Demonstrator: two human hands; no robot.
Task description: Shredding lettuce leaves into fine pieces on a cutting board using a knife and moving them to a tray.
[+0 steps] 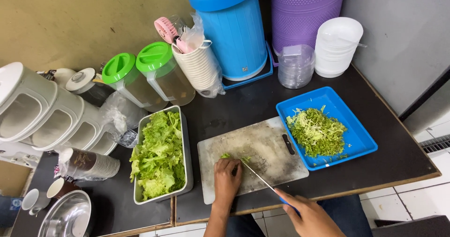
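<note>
Pinning a small bunch of lettuce (230,157) to the cutting board (262,148), our left hand (227,181) lies fingers together and curled over the leaves, knuckles toward the blade, which keeps the fingertips back. Our right hand (307,213) is clenched around the blue handle of the knife (260,178); its tip meets the lettuce beside the left fingers. Whole leaves wait in the grey tray (187,148) at left, and shreds sit in the blue tray (361,134) at right, both touching the board's edges.
</note>
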